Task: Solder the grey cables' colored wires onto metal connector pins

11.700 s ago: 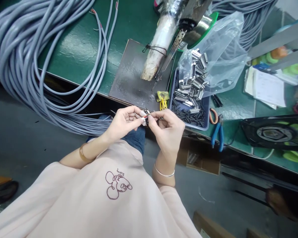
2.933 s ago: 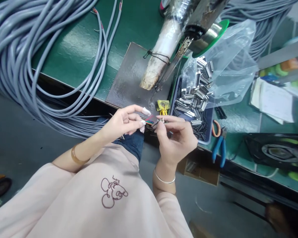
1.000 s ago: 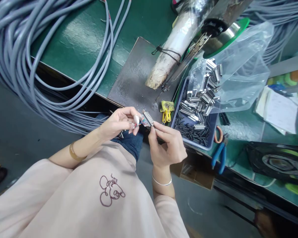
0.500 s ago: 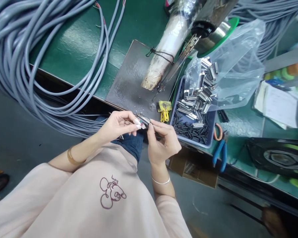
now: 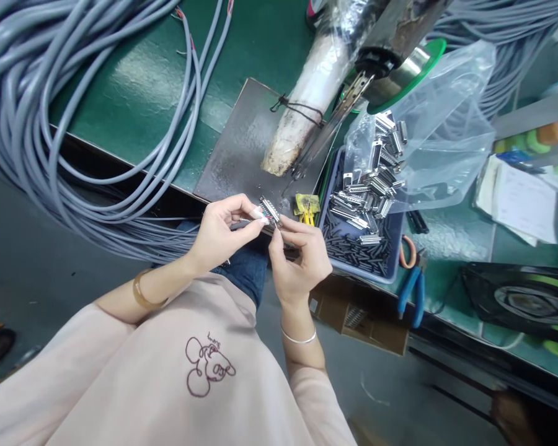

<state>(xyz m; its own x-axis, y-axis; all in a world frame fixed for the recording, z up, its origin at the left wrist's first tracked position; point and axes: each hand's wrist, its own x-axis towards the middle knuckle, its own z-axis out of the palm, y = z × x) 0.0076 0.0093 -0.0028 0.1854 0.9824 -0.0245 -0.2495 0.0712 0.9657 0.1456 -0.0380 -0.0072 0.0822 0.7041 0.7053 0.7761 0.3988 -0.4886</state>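
My left hand [image 5: 223, 232] and my right hand [image 5: 300, 260] meet at the near edge of the green bench [image 5: 139, 93]. Between their fingertips sits a small metal multi-pin connector [image 5: 270, 212] with coloured wires at its back. The left fingers pinch its wire end, the right fingers pinch its other side. Both hands are closed on it. Right of the hands a blue tray [image 5: 331, 265] holds several metal connectors [image 5: 363, 192] and small black parts.
Thick coils of grey cable [image 5: 32, 111] fill the bench's left. A dark metal plate [image 5: 242, 148] with a wrapped soldering tool [image 5: 307, 105] lies behind the hands. A clear bag [image 5: 441, 130], yellow clip [image 5: 307, 207], blue pliers [image 5: 411, 288] and a fan [image 5: 525, 297] lie to the right.
Both hands have shifted slightly up toward the bench edge with the connector, which has turned between the fingers. The grip stays the same.
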